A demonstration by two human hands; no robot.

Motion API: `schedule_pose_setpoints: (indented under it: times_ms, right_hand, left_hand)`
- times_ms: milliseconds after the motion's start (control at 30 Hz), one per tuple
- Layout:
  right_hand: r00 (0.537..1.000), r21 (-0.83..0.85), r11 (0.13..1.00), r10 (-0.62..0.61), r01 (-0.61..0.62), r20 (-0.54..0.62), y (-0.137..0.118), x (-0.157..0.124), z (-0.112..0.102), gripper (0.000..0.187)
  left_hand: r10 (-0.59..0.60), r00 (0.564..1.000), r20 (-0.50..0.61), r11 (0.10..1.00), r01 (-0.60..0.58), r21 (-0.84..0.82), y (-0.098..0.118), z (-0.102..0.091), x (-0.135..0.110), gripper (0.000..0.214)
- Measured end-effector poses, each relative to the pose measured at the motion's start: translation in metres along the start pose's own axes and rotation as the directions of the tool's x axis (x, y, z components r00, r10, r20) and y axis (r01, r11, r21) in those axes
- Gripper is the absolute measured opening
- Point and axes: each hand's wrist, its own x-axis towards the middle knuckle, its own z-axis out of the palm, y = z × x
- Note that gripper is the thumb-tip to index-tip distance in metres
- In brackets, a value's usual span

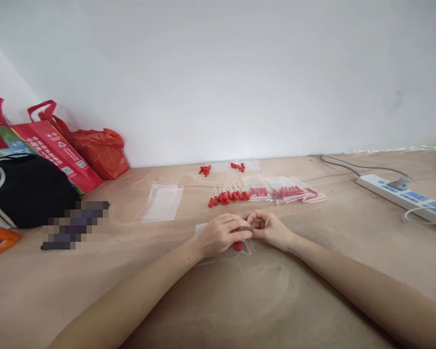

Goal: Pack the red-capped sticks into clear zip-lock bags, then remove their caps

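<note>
In front of me a clear zip-lock bag (250,248) with a red-lined edge lies on the tabletop, with red-bulbed droppers (237,246) inside it. My left hand (221,235) lies over the bag, fingers closed on it near its opening and covering most of the contents. My right hand (271,230) pinches the bag's right edge, thumb against forefinger, close to my left fingertips. Just beyond my hands is a row of loose droppers (227,196) with red bulbs and thin clear stems. Filled zip-lock bags (294,190) overlap to their right.
Flat unfilled zip-lock bags (162,201) lie to the left. Loose red bulbs (204,170) and another clear bag (252,166) are near the wall. A power strip (410,198) with a cable stands right. Shopping bags (54,150) and a black drawstring bag (29,189) crowd the left.
</note>
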Motion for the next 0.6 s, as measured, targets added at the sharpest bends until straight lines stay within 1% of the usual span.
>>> schedule_pose_setpoints:
  times_ms: [133, 233, 300, 367, 433, 500, 533, 567, 600]
  right_hand:
    - [0.999, 0.041, 0.999, 0.031, -0.031, 0.007, -0.002, 0.000, 0.000, 0.039]
    - [1.000, 0.046, 0.999, 0.025, -0.026, 0.003, -0.001, 0.000, -0.001, 0.041]
    - [1.000, 0.039, 0.999, 0.014, -0.014, 0.003, 0.000, 0.001, -0.001, 0.038]
    - [0.999, -0.004, 1.000, -0.026, 0.026, 0.021, 0.001, 0.001, -0.002, 0.031]
    - [0.991, -0.113, 0.985, -0.123, 0.128, 0.049, 0.002, -0.001, -0.001, 0.019]
    - [0.967, -0.262, 0.931, -0.239, 0.253, 0.084, 0.003, -0.003, 0.000, 0.006]
    - [0.949, -0.343, 0.885, -0.296, 0.314, 0.104, 0.003, -0.004, 0.000, 0.002]
    - [0.925, -0.426, 0.823, -0.356, 0.377, 0.130, 0.004, -0.006, 0.001, 0.005]
    - [0.892, -0.508, 0.739, -0.423, 0.442, 0.160, 0.003, -0.007, 0.002, 0.008]
  left_hand:
    - [-0.056, 0.996, 0.069, 0.998, 0.054, 0.026, 0.000, -0.001, 0.005, 0.020]
    - [-0.093, 0.987, 0.134, 0.995, 0.088, 0.040, 0.000, -0.003, 0.008, 0.018]
    - [-0.097, 0.981, 0.168, 0.995, 0.092, 0.038, -0.001, -0.003, 0.009, 0.017]
    - [-0.088, 0.981, 0.175, 0.996, 0.088, 0.007, -0.001, -0.001, 0.008, 0.018]
    - [-0.087, 0.984, 0.158, 0.995, 0.095, -0.044, -0.002, 0.001, 0.005, 0.020]
    - [-0.108, 0.986, 0.127, 0.989, 0.120, -0.089, -0.003, 0.003, 0.001, 0.022]
    - [-0.123, 0.986, 0.113, 0.985, 0.135, -0.103, -0.003, 0.004, 0.000, 0.024]
    - [-0.138, 0.985, 0.101, 0.983, 0.149, -0.110, -0.003, 0.005, -0.002, 0.026]
    - [-0.149, 0.985, 0.090, 0.981, 0.158, -0.112, -0.003, 0.005, -0.003, 0.027]
